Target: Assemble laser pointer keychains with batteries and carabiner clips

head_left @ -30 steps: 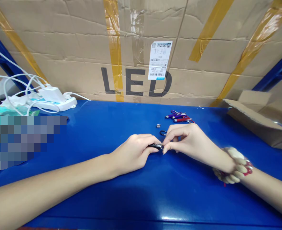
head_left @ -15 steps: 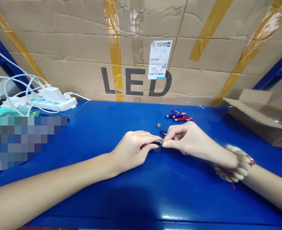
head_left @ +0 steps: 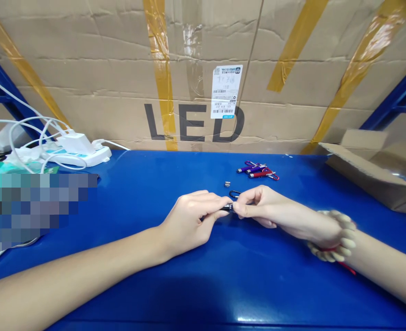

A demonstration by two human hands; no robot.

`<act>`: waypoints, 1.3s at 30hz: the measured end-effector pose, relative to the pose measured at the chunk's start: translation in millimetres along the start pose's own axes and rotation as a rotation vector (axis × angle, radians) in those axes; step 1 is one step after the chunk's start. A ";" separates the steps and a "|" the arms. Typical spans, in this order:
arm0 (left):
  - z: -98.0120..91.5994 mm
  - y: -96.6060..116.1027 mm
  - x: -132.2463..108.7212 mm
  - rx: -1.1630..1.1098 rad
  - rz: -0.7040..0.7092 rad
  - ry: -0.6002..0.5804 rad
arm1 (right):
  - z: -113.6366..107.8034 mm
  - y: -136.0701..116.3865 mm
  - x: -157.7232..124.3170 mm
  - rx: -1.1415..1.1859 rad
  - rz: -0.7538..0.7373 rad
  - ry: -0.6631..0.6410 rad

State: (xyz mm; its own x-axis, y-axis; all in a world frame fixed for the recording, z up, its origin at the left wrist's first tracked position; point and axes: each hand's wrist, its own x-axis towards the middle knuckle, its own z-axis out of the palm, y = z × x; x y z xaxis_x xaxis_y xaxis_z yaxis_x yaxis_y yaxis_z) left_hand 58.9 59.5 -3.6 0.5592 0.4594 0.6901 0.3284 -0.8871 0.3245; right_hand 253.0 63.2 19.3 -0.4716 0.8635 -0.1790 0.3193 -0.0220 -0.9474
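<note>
One black torch, long axis left-right

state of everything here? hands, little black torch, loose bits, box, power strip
left hand, closed around black mini torch
right hand, fingertips pinching its end
black mini torch, held level between both hands
silver part, loose on blue table
coloured torches, lying in a small pile
cardboard box, open, flap out
power strip, white charger plugged in

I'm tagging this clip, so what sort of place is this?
Likely a warehouse packing bench: blue shelf, taped cardboard box marked LED, keychain torches, black torch between left hand and right hand.
</note>
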 end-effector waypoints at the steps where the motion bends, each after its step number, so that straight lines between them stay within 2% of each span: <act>1: 0.8 -0.4 -0.2 0.009 -0.007 0.016 | 1.2 0.3 0.1 -0.019 -0.016 0.014; 6: 2.9 -1.5 0.7 0.028 -0.087 0.047 | 6.1 1.2 2.1 -0.254 -0.152 0.223; 8: 1.9 -0.2 2.6 0.011 -0.149 0.015 | 5.2 0.1 2.3 -0.381 -0.323 0.338; 11: -0.6 2.8 5.9 -0.021 -0.249 -0.038 | 0.4 -2.0 0.7 -0.596 -0.661 0.469; 13: -2.0 4.6 7.7 -0.031 -0.293 -0.055 | -4.0 -2.2 -0.8 -0.734 -0.843 0.454; 16: -2.9 6.2 9.2 -0.041 -0.307 -0.098 | -9.7 0.3 -2.4 -0.893 -0.966 0.371; 21: -2.9 6.2 9.6 -0.046 -0.301 -0.177 | -13.4 1.4 -4.0 -0.951 -0.963 0.318; 27: -3.0 3.5 7.8 -0.089 -0.211 -0.235 | -9.7 -4.3 -6.2 -0.927 -0.921 0.309; 32: -3.5 3.6 4.4 -0.124 -0.170 -0.282 | -5.9 -3.8 -6.5 -0.805 -0.897 0.282; 39: -3.8 4.5 1.4 -0.091 -0.177 -0.319 | 0.2 -4.2 -4.2 -0.671 -0.689 0.278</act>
State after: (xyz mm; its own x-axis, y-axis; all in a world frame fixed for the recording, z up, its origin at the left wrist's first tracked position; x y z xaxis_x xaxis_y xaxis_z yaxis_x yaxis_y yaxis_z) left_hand 58.3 56.0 1.2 0.7138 0.5843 0.3862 0.3804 -0.7864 0.4867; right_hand 253.4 59.5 24.0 -0.5467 0.6700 0.5023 0.4873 0.7424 -0.4598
